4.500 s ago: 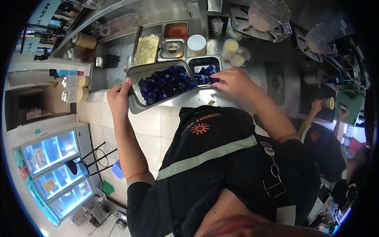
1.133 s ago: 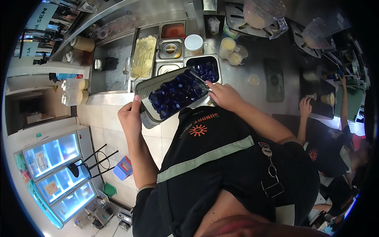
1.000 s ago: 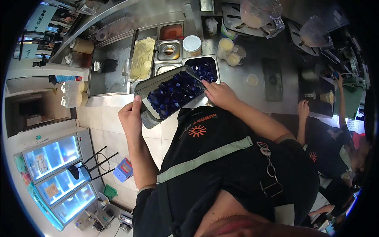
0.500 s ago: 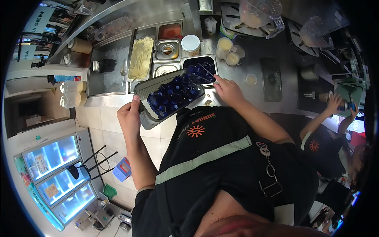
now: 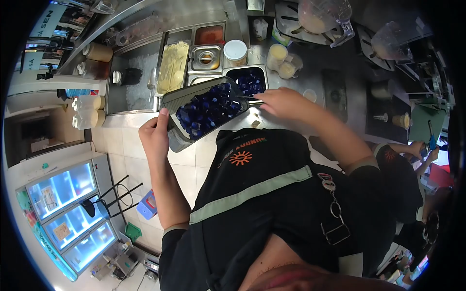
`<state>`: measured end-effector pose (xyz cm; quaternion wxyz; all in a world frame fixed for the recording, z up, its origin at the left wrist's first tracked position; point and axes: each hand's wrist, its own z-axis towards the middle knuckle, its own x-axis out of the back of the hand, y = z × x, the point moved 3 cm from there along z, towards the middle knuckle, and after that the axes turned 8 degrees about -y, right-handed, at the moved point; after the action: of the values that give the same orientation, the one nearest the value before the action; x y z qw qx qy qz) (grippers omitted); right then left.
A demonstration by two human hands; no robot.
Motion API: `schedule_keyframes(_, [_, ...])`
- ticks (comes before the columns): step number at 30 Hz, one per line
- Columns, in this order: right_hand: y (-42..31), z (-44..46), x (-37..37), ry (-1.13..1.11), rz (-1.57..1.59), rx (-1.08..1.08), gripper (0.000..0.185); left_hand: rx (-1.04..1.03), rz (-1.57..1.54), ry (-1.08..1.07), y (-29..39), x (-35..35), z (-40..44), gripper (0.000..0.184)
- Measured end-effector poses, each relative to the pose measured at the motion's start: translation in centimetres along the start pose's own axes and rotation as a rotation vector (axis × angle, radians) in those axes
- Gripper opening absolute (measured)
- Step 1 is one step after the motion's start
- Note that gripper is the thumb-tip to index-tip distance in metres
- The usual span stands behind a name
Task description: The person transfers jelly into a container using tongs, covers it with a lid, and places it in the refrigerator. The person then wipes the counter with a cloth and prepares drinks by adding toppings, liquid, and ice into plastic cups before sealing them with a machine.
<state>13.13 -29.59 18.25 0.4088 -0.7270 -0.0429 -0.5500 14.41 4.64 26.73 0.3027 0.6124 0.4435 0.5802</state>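
My left hand [image 5: 156,134] grips the left end of a clear plastic container [image 5: 176,139], thumb over its rim. Dark blue jelly cubes [image 5: 206,110] lie inside the container, which is tilted and held over the counter's front edge. At its right end my right hand [image 5: 279,103] is closed round slim metal tongs [image 5: 255,102]; their tips are hidden among the jelly or behind the rim. Just behind stands a steel pan [image 5: 265,77] holding more blue jelly, partly covered by the container.
Left of the jelly pan are a pale-yellow-filled tray [image 5: 173,68], a lidded steel pan [image 5: 206,58] and an ice bin [image 5: 138,89]. A white-lidded jar [image 5: 235,52] and plastic cups [image 5: 284,65] stand behind. At right, a co-worker's hands [image 5: 424,151] hold something blue.
The tongs have come down from above the jelly pan to the container's right end, with my right hand lower. The container has shifted slightly up and left. The co-worker's hands have moved lower.
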Motion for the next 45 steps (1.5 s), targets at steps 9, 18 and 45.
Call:
schedule_keyframes(9, [-0.9,1.4,-5.6,0.255,-0.253,-0.101,0.037,0.015,-0.045,-0.021,1.0,-0.2,0.1,0.050])
schedule_keyframes(18, [0.1,0.1,-6.5,0.492,-0.242,-0.109,0.041,0.062,-0.015,-0.012,0.3,-0.2,0.1,0.051])
schedule_keyframes(45, [-0.3,2.2,-4.0,-0.095,-0.006,-0.093,0.029,0.003,0.011,0.011,-0.3,0.3,-0.9,0.053])
